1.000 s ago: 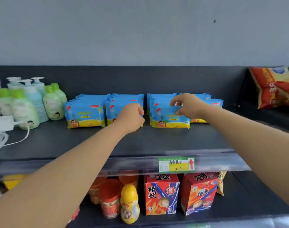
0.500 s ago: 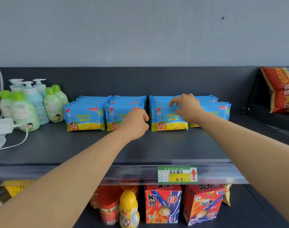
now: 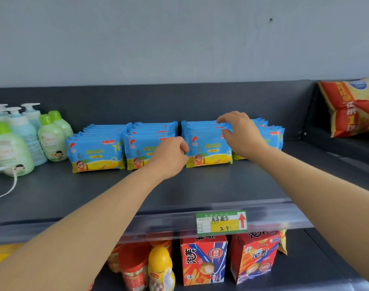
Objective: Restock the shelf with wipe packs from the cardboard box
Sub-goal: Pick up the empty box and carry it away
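Dark shelf [image 3: 179,192]. Four rows of wipe packs [image 3: 95,153] upright mid-shelf, toward its back. Green bottles [image 3: 51,141] at shelf's left end. Right hand [image 3: 240,135] on third row from shelf's left, fingers curled over pack tops, thumb in front: pinching. Left hand [image 3: 171,156] fisted before second row from shelf's left; grasp unclear. Price tag [image 3: 221,222] on shelf's front edge.

Wipe packs [image 3: 95,152] right of bottles [image 3: 51,141] on shelf [image 3: 53,192]
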`<state>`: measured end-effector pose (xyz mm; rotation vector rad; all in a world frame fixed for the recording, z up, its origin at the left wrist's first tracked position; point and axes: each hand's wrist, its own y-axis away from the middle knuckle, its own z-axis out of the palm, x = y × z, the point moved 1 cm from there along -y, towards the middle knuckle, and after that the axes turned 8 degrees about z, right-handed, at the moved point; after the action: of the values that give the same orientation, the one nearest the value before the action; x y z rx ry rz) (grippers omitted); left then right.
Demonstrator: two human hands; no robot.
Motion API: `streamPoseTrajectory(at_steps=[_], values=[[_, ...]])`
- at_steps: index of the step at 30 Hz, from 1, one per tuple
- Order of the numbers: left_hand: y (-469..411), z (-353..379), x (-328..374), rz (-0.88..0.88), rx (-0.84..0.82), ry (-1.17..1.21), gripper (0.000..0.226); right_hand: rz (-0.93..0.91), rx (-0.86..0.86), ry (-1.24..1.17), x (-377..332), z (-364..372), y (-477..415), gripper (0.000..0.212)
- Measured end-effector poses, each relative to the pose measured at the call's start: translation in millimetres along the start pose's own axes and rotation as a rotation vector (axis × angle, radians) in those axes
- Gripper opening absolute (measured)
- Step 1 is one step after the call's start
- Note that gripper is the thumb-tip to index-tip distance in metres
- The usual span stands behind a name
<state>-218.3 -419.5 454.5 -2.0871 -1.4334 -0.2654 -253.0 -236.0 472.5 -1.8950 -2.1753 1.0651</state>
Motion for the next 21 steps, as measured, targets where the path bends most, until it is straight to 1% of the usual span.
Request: streamPoseTrajectory(at_steps=[5,7,11,16,19,21], values=[[2.9,1.3,32.3,0.124,0.015,0.073,0.019,0.002,0.088,-0.061,6.8,-36.3,45.4,0.028],[7.3,7.3,55.8,0.211,0.011,0.109,0.019,0.01,0.134,-0.063,17.3,-53.0,70.4,0.025],[25.8,39.0,119.1,0.407,-0.031,0.201,0.015,0.109,0.195,-0.045,50.0,-88.8,134.4,0.022],[65.5,112.0,208.1,0.602,-0.218,0.333,0.019,0.365,0.23,0.061,111.1,-133.3,233.8,0.023],[92.6,164.8,250.2,0.674,-0.388,0.391,0.019,0.551,0.243,0.123,147.2,-151.1,300.0,0.022],[110.0,202.0,271.5,0.698,-0.516,0.399,0.02,0.696,0.215,0.184,168.0,-156.8,342.0,0.024]])
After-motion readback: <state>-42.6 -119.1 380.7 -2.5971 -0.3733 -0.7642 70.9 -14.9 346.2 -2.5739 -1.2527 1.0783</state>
